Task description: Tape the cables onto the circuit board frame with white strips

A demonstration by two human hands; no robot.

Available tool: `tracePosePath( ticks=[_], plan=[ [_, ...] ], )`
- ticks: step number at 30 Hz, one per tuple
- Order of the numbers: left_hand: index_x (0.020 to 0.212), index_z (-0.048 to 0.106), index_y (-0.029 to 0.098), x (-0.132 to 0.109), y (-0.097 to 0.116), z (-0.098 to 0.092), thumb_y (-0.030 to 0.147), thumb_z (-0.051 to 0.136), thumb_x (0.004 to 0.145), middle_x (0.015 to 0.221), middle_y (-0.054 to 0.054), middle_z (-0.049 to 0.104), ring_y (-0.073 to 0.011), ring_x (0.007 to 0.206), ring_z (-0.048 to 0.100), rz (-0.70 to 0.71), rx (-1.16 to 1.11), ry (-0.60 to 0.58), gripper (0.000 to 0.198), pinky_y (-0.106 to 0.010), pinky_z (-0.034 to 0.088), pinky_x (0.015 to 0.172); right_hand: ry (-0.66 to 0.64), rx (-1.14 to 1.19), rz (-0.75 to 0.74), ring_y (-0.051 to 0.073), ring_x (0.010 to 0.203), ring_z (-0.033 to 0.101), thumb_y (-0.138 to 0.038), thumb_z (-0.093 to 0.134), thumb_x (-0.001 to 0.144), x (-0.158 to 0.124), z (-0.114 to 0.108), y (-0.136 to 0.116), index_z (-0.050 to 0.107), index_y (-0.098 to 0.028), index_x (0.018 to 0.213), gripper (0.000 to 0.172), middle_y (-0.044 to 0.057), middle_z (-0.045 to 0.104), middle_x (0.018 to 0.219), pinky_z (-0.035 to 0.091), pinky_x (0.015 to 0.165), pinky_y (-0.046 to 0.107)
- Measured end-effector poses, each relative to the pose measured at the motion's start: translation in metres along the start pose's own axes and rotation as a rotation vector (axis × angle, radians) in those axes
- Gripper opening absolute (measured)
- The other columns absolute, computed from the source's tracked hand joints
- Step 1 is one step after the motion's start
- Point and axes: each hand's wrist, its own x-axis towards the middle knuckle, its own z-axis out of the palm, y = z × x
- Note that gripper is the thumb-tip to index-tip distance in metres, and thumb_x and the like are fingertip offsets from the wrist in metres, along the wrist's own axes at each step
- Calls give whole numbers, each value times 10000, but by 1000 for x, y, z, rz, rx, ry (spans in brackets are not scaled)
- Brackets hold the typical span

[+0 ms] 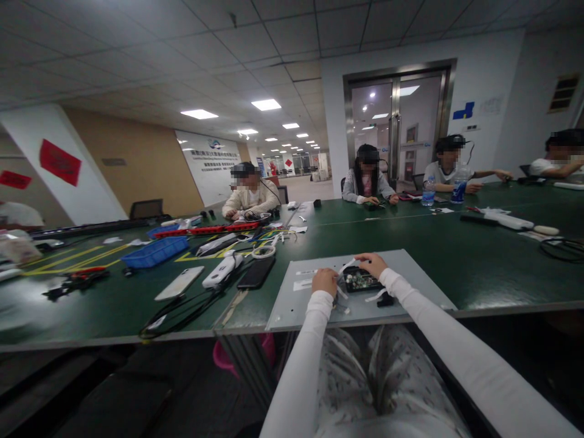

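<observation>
A narrow white strip (347, 266), perhaps tape, runs between my two hands. My left hand (325, 281) pinches its near end, left of an open black case (362, 280) with a circuit board inside. At the strip's far end, my right hand (371, 265) has its fingers closed on it, just over the case's upper edge. The case lies on a flat grey board (410, 283). Below the case are a small black part (385, 299) and another white strip (375, 296). Scraps lie under my left hand; their kind is unclear.
Left of the board lie a black phone (257, 273), a white power strip (222, 270) with black cable and a white phone (180, 283). Farther left are a blue tray (155, 251) and red-handled tools (82, 280). Several people sit across the green table (493, 267).
</observation>
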Motion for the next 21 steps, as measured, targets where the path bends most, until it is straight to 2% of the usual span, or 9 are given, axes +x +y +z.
tracePosePath(
  ticks=[14, 21],
  plan=[
    [860, 644, 221, -2, 5, -3, 104, 430, 720, 926, -6, 633, -163, 949, 491, -2, -17, -8, 282, -250, 361, 853, -66, -224, -47, 160, 867, 537, -174, 543, 631, -5, -5, -15, 610, -166, 962, 338, 49, 610, 957, 389, 822, 267],
    [857, 643, 229, -1, 4, 0, 113, 432, 720, 907, -6, 638, -155, 945, 492, 20, -16, -4, 277, -251, 360, 854, -127, -318, -116, 174, 966, 500, -177, 549, 628, -2, -3, -13, 590, -153, 997, 372, 62, 568, 1063, 346, 887, 279]
  ],
)
